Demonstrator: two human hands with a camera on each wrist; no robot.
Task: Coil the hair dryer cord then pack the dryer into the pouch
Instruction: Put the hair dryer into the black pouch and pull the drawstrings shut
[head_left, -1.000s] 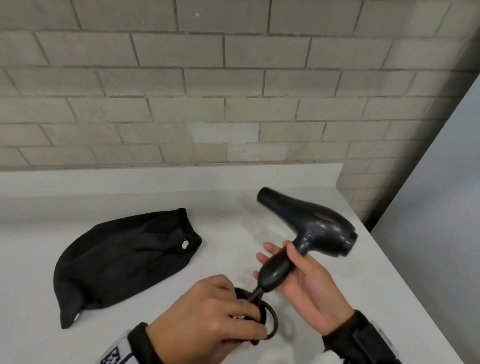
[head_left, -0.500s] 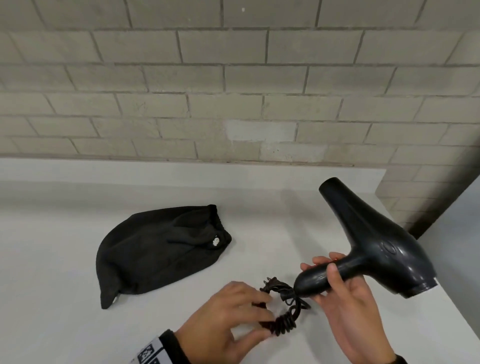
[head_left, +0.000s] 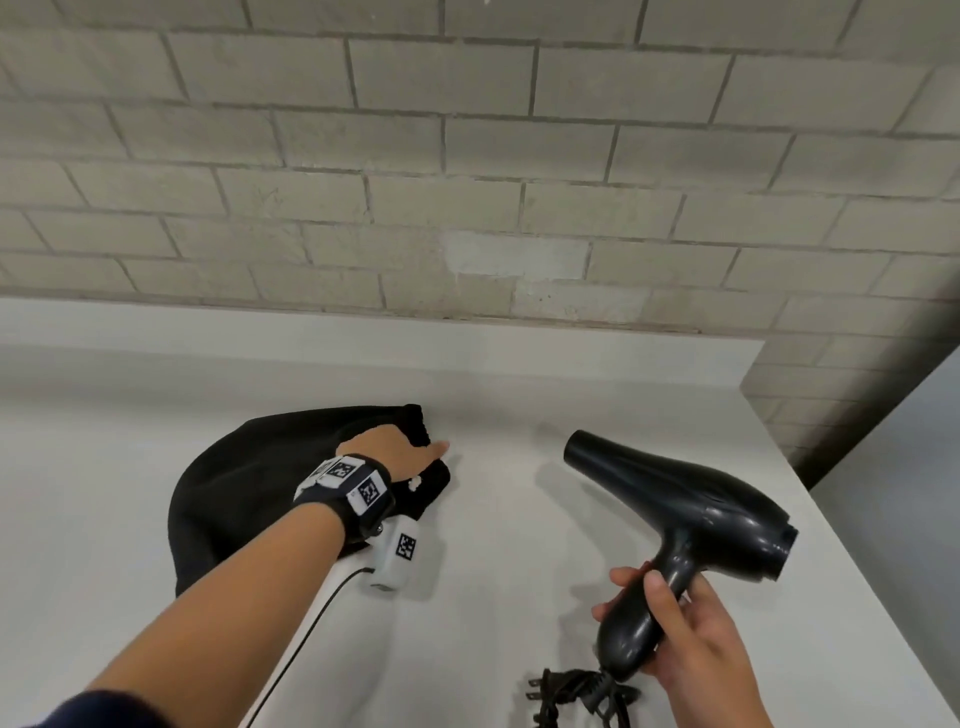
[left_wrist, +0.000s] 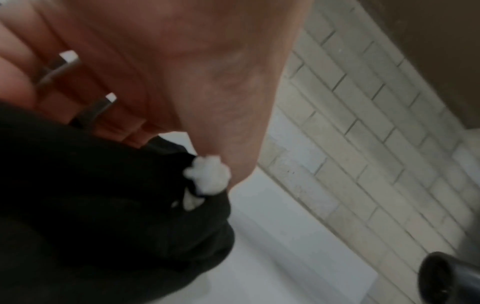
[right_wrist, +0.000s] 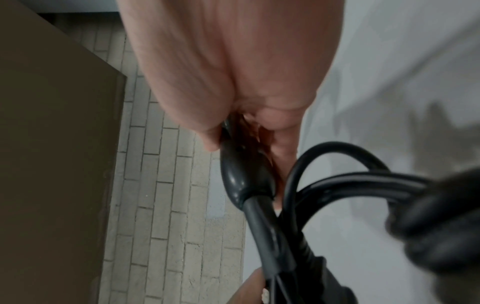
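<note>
Black hair dryer (head_left: 680, 499), handle clamped in the right hand (head_left: 691, 644), points its nozzle toward the pouch (head_left: 244, 483); left hand (head_left: 395, 447) reaches into the pouch's mouth, its grip unclear. Only the right wrist view shows the cord (right_wrist: 324, 185) looped.

On the white counter (head_left: 156, 415) there are one black hair dryer (head_left: 691, 499), one coiled cord (head_left: 576, 696) ending in one two-pronged plug (head_left: 537, 688), one black drawstring pouch (head_left: 234, 499) with one white toggle (left_wrist: 207, 176), two hands and two finger rings (left_wrist: 55, 67).
</note>
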